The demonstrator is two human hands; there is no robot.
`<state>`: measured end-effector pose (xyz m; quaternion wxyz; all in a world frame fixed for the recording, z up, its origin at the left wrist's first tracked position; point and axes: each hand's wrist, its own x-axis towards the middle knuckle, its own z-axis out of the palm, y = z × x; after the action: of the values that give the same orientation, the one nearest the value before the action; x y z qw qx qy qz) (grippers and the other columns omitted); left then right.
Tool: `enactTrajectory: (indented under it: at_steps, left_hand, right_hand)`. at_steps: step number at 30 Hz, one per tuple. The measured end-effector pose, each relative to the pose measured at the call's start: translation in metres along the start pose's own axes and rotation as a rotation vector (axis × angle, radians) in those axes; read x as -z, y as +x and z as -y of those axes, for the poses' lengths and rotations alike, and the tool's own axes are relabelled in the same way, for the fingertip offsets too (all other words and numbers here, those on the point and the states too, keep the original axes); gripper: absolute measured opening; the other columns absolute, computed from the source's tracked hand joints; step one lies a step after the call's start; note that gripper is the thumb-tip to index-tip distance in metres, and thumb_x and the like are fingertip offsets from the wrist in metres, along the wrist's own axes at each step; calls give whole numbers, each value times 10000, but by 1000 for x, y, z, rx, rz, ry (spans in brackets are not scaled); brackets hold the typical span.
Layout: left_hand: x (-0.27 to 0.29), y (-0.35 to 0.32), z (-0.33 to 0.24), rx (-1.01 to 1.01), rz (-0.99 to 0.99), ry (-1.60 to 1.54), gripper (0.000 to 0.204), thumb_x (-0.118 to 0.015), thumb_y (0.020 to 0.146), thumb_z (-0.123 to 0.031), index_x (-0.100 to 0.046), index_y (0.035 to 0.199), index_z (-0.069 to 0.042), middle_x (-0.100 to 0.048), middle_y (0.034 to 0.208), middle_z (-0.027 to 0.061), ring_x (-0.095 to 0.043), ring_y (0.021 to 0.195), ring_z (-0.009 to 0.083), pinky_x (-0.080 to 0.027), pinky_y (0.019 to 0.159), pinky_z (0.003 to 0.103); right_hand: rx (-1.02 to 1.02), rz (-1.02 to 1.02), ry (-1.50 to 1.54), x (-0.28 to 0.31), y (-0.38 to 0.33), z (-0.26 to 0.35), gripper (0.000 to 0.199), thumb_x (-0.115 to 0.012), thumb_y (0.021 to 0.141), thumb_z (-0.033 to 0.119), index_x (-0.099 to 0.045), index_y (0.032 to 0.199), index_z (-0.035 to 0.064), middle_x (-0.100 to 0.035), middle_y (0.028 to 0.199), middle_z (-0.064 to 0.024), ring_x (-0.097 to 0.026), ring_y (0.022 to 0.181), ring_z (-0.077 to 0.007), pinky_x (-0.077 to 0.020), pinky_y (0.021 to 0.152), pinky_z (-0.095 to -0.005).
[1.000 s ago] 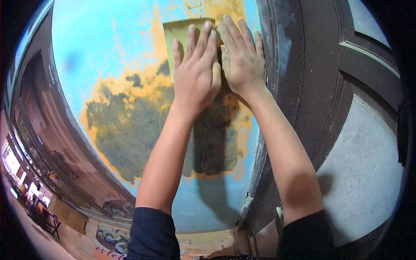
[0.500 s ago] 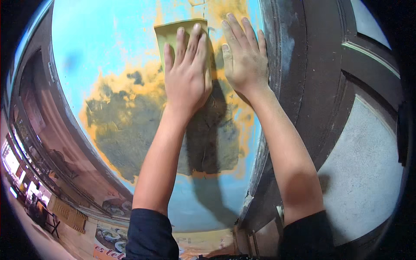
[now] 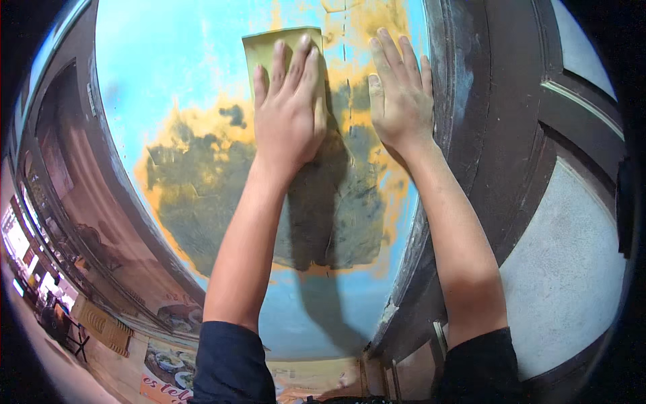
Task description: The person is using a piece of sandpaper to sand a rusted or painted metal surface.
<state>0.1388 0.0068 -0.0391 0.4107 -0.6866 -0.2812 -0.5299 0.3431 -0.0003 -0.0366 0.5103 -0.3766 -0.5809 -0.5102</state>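
Observation:
My left hand (image 3: 289, 111) lies with fingers stretched out on a yellowish sheet of sandpaper (image 3: 259, 50), pressing it against an upright blue panel (image 3: 296, 316). Most of the sheet's lower part is hidden under that hand. Flat on the panel near its right edge rests my right hand (image 3: 402, 101), fingers extended and holding nothing. Below both hands spreads a large worn patch (image 3: 202, 195), dark grey-brown with an orange rim. Orange smears continue up between the hands. A long shadow falls down the patch from my left arm.
A dark wooden frame (image 3: 464, 135) borders the panel on the right, with a pale grey panel (image 3: 565, 269) beyond it. Dark-framed glass (image 3: 87, 168) stands on the left. At lower left are a yellowish slatted object (image 3: 101, 323) and a printed food banner (image 3: 165, 377).
The panel has shifted rightward in view, and my right hand with it. Against the panel, my left hand and the sandpaper have slid a little to the left.

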Motion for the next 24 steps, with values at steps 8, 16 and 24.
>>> enactTrajectory:
  at_steps: [8, 16, 24]
  left_hand:
    - [8, -23, 5, 35, 26, -41, 599, -508, 930, -131, -482, 1527, -78, -406, 1644, 55, -259, 1570, 322, -184, 1250, 576]
    - [21, -4, 31, 22, 27, -25, 581, -520, 962, -170, -463, 1535, -89, -392, 1647, 54, -276, 1561, 316, -197, 1252, 568]
    - [33, -33, 37, 41, 62, -49, 578, -533, 939, -156, -493, 1507, -57, -418, 1632, 64, -316, 1545, 319, -240, 1241, 555]
  right_hand:
    - [-43, 30, -9, -3, -6, 3, 527, -429, 1063, 296, -438, 1564, 133, -340, 1669, -19, -263, 1552, -293, -159, 1255, -573]
    - [4, 79, -17, -18, 17, 53, 570, -474, 1035, 315, -428, 1577, 144, -342, 1672, -12, -234, 1558, -322, -90, 1224, -651]
    - [-41, 60, 3, -28, 21, 83, 578, -473, 1037, 321, -418, 1584, 142, -322, 1681, -24, -252, 1549, -329, -109, 1228, -646]
